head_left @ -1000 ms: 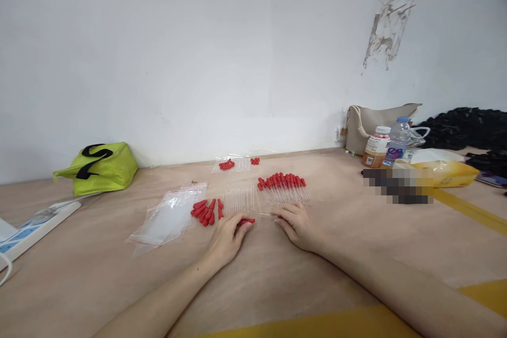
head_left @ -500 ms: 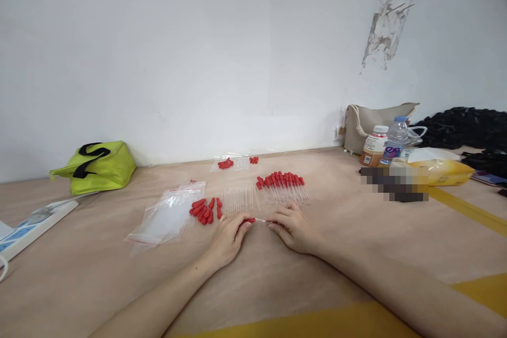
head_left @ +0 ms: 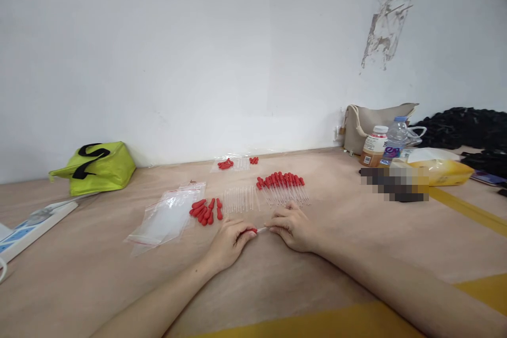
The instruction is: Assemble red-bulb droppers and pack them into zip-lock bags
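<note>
A pale wall [head_left: 206, 53] rises behind a brown-covered desk [head_left: 340, 243]. On the desk, a lime-green bag [head_left: 121, 169] sits at far left and a beige bag [head_left: 372, 116] at far right, with 2 bottles [head_left: 373, 149] in front of the latter. Flat clear plastic bags [head_left: 166, 219] lie left of centre. Both hands are near the desk's middle: the left hand [head_left: 227, 243] pinches a red bulb [head_left: 252, 230], and the right hand [head_left: 291, 227] grips a thin clear tube [head_left: 261, 229]. Just beyond the right hand, red-topped droppers [head_left: 282, 185] lie side by side. Left of them is a row of loose clear tubes [head_left: 238, 199], then a cluster of loose red bulbs [head_left: 204, 212]. Between the hands, the held tube's end meets the held bulb; how far it goes in cannot be made out.
</note>
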`<action>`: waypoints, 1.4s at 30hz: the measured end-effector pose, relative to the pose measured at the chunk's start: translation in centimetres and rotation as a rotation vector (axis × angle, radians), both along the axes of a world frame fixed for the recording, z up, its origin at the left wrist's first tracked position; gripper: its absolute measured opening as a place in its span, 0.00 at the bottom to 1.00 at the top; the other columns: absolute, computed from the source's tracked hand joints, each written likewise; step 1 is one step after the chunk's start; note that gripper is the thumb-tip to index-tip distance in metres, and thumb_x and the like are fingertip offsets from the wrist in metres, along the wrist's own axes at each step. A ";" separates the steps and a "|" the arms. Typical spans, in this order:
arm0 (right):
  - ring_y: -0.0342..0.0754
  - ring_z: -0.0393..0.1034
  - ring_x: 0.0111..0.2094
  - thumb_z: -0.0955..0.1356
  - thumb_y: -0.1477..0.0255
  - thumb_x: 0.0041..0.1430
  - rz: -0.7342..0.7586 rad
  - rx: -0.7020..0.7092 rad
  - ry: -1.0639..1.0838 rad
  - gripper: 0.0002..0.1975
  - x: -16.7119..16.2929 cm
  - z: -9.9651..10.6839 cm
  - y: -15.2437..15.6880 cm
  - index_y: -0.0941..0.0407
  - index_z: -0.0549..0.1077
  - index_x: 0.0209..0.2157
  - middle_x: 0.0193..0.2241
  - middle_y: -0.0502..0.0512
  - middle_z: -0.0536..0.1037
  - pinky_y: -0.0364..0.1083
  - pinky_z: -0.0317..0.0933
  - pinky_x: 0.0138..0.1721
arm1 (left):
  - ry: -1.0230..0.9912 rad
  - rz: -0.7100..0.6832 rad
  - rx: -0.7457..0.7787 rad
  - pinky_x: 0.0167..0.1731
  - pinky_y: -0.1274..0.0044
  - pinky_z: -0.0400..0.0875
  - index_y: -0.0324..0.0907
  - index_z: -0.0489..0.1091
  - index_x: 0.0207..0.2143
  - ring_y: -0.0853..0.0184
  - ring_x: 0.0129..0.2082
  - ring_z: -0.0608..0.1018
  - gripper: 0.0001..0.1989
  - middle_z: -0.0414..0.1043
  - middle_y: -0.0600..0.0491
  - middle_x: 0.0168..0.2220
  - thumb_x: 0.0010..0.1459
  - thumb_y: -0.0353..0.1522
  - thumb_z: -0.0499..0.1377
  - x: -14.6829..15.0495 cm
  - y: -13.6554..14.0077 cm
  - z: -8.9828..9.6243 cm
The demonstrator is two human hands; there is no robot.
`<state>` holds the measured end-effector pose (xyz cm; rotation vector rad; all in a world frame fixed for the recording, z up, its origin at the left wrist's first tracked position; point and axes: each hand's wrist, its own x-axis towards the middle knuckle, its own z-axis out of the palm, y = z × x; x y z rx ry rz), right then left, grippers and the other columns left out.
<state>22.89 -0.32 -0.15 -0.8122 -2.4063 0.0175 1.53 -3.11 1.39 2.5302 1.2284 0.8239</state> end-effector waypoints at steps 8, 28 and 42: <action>0.41 0.59 0.25 0.59 0.75 0.57 -0.039 0.068 -0.044 0.10 -0.8 -0.1 -0.6 0.57 0.71 0.31 0.24 0.52 0.71 0.46 0.42 0.34 | 0.052 -0.039 0.159 0.35 0.74 0.60 0.41 0.70 0.29 0.68 0.27 0.70 0.11 0.71 0.54 0.25 0.59 0.33 0.50 -0.2 0.3 -0.7; 0.46 0.63 0.33 0.60 0.71 0.55 -0.084 -0.002 -0.174 0.11 -0.9 2.6 -1.9 0.56 0.72 0.26 0.26 0.53 0.74 0.46 0.47 0.36 | -0.009 -0.013 0.155 0.40 0.70 0.63 0.43 0.67 0.40 0.64 0.37 0.71 0.09 0.71 0.51 0.36 0.57 0.33 0.52 -0.8 0.5 -0.6; 0.44 0.66 0.27 0.61 0.63 0.52 -0.770 -0.334 0.127 0.16 -2.6 4.1 6.9 0.56 0.69 0.16 0.21 0.51 0.73 0.43 0.50 0.33 | 0.067 -0.089 -0.064 0.49 0.69 0.62 0.45 0.66 0.47 0.64 0.49 0.69 0.15 0.67 0.51 0.49 0.58 0.35 0.50 -0.8 0.1 -0.5</action>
